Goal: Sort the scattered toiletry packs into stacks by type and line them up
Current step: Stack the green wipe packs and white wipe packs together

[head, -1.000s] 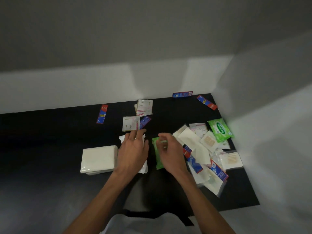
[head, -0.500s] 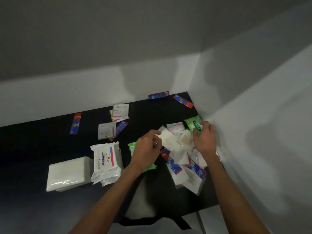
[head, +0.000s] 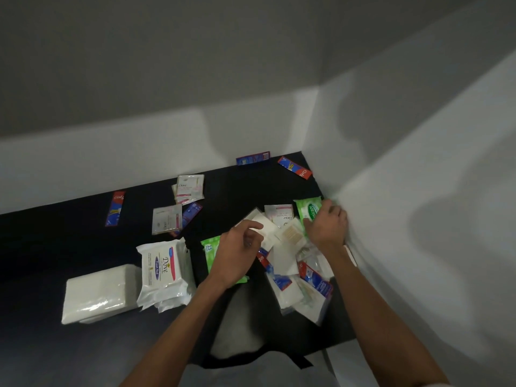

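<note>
Two hands in the jumbled heap (head: 287, 263): I've got the right hand (head: 328, 226) curled on the green plastic wipes pack (head: 307, 209) by the wall (head: 391, 191), left hand (head: 237, 255) half-curled over a flat white sachet (head: 266, 229), grip unclear; next I'd lift it onto the second green pack (head: 209, 252).

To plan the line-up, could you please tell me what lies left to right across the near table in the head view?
Plain white pack, Dove wipes pack, near green pack, left hand, right hand gripping the far green pack.
</note>
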The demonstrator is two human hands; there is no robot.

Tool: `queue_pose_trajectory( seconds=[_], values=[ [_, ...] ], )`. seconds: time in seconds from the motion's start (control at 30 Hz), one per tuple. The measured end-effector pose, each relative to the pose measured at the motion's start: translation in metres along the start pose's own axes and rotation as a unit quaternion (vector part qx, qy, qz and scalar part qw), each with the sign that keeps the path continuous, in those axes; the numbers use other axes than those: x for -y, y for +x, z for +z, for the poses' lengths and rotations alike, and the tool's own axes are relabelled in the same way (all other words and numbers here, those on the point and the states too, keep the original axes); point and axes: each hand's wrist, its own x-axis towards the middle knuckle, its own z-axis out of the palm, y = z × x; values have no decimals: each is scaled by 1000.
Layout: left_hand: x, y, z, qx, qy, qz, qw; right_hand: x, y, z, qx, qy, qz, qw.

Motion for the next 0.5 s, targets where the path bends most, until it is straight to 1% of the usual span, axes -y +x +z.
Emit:
queue_pose_trajectory(
  seconds=[0.1,0.2,0.27,0.37,0.5],
  values=[
    [0,-1,-2,-6,-4,-4,1000,3,-3,1,8,45,5,999],
    [-1,-1,-3,-5,-1,0,1000,3,-6,0,17,176,2,984],
    [-2,-1,-3,-3,-2,2,1000,2,-9,-3,22,238,9,971],
    [-5,-1,-4,-7,-9,12,1000,-1,-11,-12,55,251,8,967],
    [-9,0,-4,-7,-15,20,1000,-3,-14,-25,93,261,-56,959]
  ],
)
